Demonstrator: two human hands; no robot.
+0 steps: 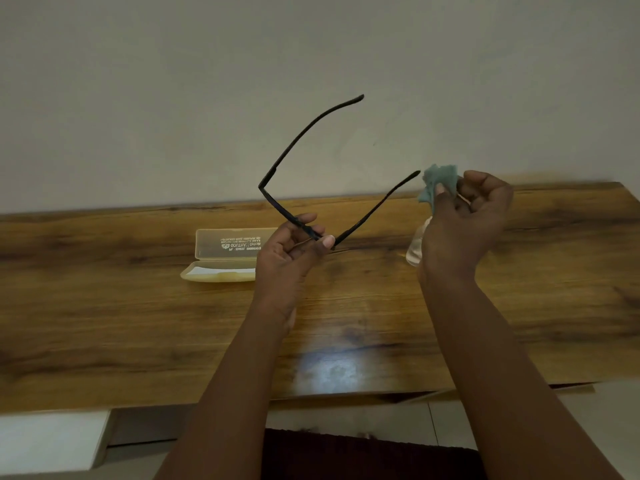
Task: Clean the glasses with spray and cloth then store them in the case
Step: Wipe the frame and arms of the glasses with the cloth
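Note:
Black-framed glasses (298, 140) are held up above the wooden table (138, 323), temples unfolded and pointing up and away. My left hand (294, 247) pinches the front of the frame between thumb and fingers. To the right, my right hand (464, 220) grips a crumpled blue-green cloth (438, 183), close to the tip of the nearer temple but apart from it. An open, translucent yellowish glasses case (225, 258) lies on the table behind my left hand. A small clear spray bottle (415, 247) stands on the table, mostly hidden behind my right hand.
A pale wall rises directly behind the table's far edge. The table's near edge runs below my forearms, with a white surface (52, 441) at lower left and a dark fabric (346, 452) at the bottom centre.

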